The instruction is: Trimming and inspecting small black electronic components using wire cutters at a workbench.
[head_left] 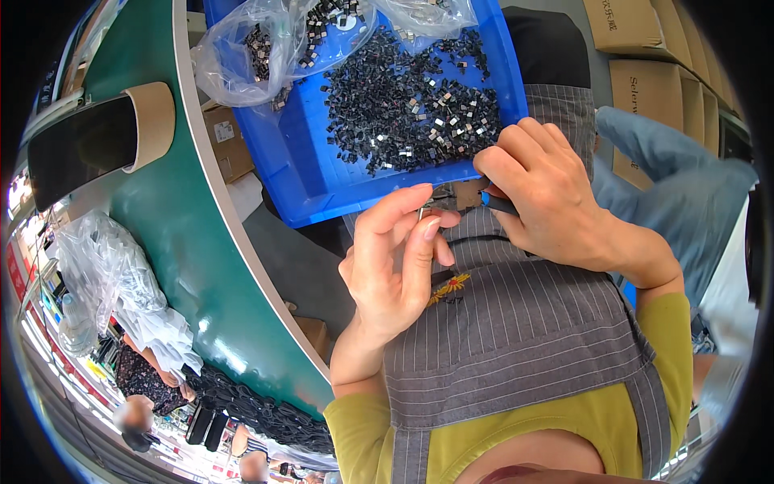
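My left hand [385,270] is raised just in front of the blue bin [375,197], its thumb and index finger pinching a small silver metal piece [422,213]. To its right, my right hand [556,189] is wrapped round a tool with a black-and-blue handle [498,202]; the rest of the tool is mostly hidden, so its kind is unclear. A heap of small black parts with silver ends [403,105] lies inside the bin. Clear plastic bags [234,60] holding more such parts rest on its far left side.
A green table [197,266] with a pale edge runs along the left, bearing a dark screen-like panel [85,149], plastic bags [113,258] and a row of black items [250,407]. Cardboard boxes [629,28] stand at far right. Another person's denim-clad leg [669,161] is close on the right.
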A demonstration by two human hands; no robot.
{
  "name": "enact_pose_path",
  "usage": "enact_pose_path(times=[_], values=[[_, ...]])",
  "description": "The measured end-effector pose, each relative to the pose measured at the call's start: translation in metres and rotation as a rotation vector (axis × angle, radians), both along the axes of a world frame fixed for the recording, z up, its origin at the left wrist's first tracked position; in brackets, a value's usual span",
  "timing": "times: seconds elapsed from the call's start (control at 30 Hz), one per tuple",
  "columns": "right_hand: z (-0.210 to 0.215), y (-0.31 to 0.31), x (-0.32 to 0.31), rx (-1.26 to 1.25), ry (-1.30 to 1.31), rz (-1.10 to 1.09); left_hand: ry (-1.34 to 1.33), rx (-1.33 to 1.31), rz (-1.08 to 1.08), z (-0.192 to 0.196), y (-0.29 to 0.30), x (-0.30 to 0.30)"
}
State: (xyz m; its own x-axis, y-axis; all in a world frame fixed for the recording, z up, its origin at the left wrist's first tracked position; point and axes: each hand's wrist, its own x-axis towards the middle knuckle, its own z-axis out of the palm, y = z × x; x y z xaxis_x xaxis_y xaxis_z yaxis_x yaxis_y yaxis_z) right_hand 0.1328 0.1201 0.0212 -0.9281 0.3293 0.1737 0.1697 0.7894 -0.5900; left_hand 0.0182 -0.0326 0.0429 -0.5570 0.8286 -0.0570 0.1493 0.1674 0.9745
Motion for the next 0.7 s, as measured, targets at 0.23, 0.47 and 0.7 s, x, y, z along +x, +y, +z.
enact_pose_path(times=[0.23,0.47,0.7], values=[[0.001,-0.006,0.002,-0.147,-0.053,0.047,-0.087,0.009,0.027,0.004,0.002,0.003],[0.006,-0.005,0.006,-0.447,-0.185,0.157,-0.416,0.041,0.054,0.01,0.002,-0.002],[0.006,-0.003,0.006,-0.382,-0.129,0.126,-0.459,0.043,0.032,0.011,0.003,-0.003]])
